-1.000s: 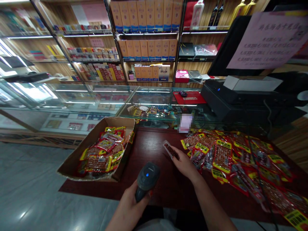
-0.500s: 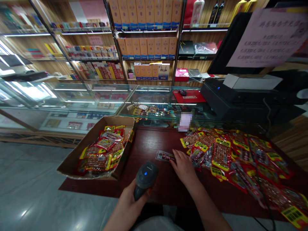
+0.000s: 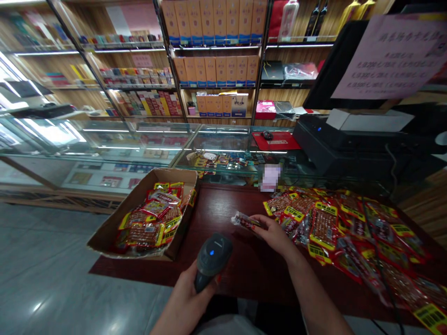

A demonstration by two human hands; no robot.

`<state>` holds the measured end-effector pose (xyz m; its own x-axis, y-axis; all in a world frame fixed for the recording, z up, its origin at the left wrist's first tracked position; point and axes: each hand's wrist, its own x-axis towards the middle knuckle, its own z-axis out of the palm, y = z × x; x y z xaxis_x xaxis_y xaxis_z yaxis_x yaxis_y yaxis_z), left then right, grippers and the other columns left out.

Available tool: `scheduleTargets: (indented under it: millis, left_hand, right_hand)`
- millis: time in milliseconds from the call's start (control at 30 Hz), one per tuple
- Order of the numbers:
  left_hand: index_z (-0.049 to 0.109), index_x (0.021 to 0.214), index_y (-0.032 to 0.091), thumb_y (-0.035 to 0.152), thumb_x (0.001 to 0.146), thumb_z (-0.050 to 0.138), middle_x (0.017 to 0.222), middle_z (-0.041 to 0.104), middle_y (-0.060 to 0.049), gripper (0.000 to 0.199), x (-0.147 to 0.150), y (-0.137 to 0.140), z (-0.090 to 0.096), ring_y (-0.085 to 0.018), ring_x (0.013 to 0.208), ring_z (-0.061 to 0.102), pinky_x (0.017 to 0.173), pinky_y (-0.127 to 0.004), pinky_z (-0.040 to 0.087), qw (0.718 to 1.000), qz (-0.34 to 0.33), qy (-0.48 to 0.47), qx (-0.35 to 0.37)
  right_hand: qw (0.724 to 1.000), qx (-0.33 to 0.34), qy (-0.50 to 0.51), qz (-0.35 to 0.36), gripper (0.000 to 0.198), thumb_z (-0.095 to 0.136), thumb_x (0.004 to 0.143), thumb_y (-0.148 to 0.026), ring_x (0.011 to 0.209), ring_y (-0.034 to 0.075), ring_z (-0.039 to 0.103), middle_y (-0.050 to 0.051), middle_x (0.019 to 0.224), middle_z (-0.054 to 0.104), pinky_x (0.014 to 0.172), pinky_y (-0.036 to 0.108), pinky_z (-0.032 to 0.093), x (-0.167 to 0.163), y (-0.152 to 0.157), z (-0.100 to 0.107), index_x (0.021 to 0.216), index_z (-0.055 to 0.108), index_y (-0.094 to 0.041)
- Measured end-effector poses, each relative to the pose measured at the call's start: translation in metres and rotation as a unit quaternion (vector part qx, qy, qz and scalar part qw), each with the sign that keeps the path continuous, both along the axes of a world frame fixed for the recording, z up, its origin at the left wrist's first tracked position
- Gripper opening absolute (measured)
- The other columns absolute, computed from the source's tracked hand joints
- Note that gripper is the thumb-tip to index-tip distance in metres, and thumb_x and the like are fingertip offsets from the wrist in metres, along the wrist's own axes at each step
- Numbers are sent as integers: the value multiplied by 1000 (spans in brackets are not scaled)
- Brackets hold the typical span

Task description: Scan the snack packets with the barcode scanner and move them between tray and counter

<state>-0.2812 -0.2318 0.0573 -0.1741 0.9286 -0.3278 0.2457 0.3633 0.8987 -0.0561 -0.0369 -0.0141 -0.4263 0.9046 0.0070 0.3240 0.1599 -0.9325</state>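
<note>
My left hand (image 3: 195, 291) is wrapped round the handle of a dark grey barcode scanner (image 3: 213, 253), which shows a small blue light on top. To its right, my right hand (image 3: 273, 232) pinches a slim clear-wrapped snack packet (image 3: 243, 220) by its right end, tilted just above the dark red wooden table (image 3: 216, 204). Right of that hand spreads a heap of red and yellow snack packets (image 3: 323, 223). On the left stands an open cardboard box (image 3: 183, 232) with more such packets (image 3: 143, 235) inside.
A glass display counter (image 3: 223, 135) runs behind the table, with a mouse (image 3: 267, 135) on a red mat (image 3: 279, 142). At the right a monitor (image 3: 324, 70) with a paper sign stands above a black machine (image 3: 335, 149). A black cable (image 3: 379, 260) crosses the heap.
My right hand has lifted the slim snack packet off the table and tilted it. My left hand keeps the scanner in nearly the same place.
</note>
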Motion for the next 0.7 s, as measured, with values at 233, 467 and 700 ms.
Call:
scheduleTargets:
  millis: [233,467,700]
  left_hand:
    - [68,101,15,37,85,67,58,49,7,27,5,3,11,-12,51,44,48,-22,39,1000,-8,-20,-7]
    - [72,101,16,30,83,69,60,58,3,23,8,10,12,-18,67,57,65,-26,49,999,3,-5,34]
    - [71,101,15,33,85,68,62,57,4,24,7,6,11,-16,63,54,64,-25,48,999,-4,-19,28]
  right_hand:
    - [996,-59,64,3,32,71,80,-39,106,30,72,7,110,81,97,44,52,1,7,7,107,77,-23]
    - [992,-92,87,25,28,74,78,-37,105,29,70,3,106,81,97,41,49,-2,-1,20,102,79,-25]
    - [990,-110,90,24,30,72,73,-34,97,27,70,5,106,80,84,38,52,0,3,17,100,81,-24]
